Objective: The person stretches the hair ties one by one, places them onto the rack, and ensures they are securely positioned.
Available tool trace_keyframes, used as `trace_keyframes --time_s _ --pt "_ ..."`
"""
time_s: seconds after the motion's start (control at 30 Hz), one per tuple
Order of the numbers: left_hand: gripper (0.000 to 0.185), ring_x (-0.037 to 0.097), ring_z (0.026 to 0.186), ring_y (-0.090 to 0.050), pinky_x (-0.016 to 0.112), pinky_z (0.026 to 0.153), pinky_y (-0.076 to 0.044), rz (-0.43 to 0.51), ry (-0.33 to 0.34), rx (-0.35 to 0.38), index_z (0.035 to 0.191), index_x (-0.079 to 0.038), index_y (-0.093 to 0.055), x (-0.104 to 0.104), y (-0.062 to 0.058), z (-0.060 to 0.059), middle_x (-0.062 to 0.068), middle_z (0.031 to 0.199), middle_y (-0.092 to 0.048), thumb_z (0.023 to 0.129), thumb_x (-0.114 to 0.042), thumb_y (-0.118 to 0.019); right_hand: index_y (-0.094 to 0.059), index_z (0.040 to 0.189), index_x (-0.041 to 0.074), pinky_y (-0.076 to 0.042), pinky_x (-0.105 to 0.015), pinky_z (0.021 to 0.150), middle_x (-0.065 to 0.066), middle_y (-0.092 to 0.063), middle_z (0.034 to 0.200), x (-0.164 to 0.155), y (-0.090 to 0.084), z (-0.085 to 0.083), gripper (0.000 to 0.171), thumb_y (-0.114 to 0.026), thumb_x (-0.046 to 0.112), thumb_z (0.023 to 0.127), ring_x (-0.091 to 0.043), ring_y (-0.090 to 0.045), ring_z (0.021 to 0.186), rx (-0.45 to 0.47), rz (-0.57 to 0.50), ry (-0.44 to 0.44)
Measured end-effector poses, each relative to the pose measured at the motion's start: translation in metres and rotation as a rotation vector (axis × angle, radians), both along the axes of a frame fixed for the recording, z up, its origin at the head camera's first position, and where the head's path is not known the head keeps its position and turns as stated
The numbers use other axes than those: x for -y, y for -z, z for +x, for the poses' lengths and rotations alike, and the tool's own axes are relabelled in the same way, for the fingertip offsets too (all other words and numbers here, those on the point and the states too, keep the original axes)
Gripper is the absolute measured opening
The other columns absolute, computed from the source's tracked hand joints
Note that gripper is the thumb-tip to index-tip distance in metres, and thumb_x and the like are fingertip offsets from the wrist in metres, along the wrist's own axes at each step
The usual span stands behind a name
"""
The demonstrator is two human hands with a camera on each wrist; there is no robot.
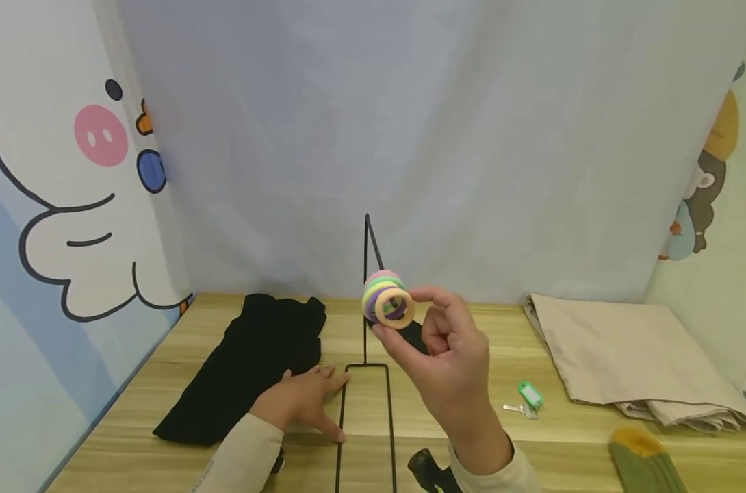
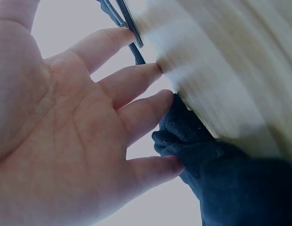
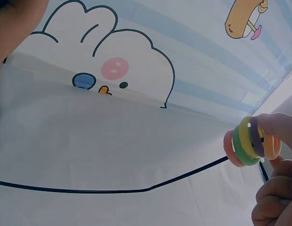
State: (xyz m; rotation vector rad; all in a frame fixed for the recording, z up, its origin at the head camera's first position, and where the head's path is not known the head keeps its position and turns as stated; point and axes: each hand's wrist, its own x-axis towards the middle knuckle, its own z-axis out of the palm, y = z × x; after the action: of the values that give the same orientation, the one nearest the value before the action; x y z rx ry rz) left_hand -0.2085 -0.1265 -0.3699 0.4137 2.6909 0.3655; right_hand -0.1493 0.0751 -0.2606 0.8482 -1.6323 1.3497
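Observation:
My right hand (image 1: 413,311) is raised above the table and pinches a stack of pastel rings (image 1: 388,299), pink, green, yellow, purple and orange, between thumb and fingers. The rings (image 3: 249,141) sit close to the upright of a black wire stand (image 1: 367,274), whose wire (image 3: 113,190) runs up to them in the right wrist view. My left hand (image 1: 311,398) lies flat on the wooden table (image 1: 182,452), fingers straight. Its fingertips (image 2: 155,101) touch the stand's base (image 2: 125,19) and the edge of a black cloth (image 2: 221,179).
The black cloth (image 1: 250,366) spreads at the left. A folded beige cloth (image 1: 619,356) lies at the right, a key with a green tag (image 1: 529,397) in front of it, a green and yellow sock (image 1: 640,462) at the front right. Cartoon-printed walls enclose the table.

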Motion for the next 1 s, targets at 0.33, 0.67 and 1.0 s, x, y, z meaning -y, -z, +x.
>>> trace_keyframes --time_s 0.33,0.67,1.0 --pt "0.095 0.032 0.140 -0.024 0.069 0.102 -0.016 -0.011 0.004 0.005 0.143 -0.025 -0.037 0.001 0.004 -0.002 0.008 0.152 -0.027 0.063 -0.054 -0.078 -0.054 0.111 -0.001 -0.026 -0.023 0.047 0.001 -0.022 0.055 -0.003 0.002 -0.002 0.057 -0.084 0.007 0.063 -0.006 -0.022 0.051 0.048 0.081 0.014" --pt "0.095 0.033 0.140 -0.024 0.071 0.102 -0.014 0.013 0.010 0.006 0.143 -0.023 -0.038 0.002 0.006 -0.002 0.011 0.151 -0.028 0.063 -0.053 -0.078 -0.054 0.114 0.013 -0.029 -0.022 0.052 0.005 -0.023 0.060 -0.017 0.008 0.004 0.063 -0.087 0.017 0.060 -0.003 -0.023 0.055 0.311 0.264 0.031" --pt "0.094 0.034 0.140 -0.023 0.070 0.103 -0.014 -0.004 0.012 0.009 0.144 -0.023 -0.037 0.000 0.001 -0.002 0.012 0.152 -0.027 0.065 -0.051 -0.078 -0.058 0.115 0.019 -0.033 -0.017 0.053 0.007 -0.036 0.066 -0.052 0.026 -0.006 0.053 -0.081 0.033 0.069 -0.001 -0.033 0.056 0.727 0.856 -0.274"
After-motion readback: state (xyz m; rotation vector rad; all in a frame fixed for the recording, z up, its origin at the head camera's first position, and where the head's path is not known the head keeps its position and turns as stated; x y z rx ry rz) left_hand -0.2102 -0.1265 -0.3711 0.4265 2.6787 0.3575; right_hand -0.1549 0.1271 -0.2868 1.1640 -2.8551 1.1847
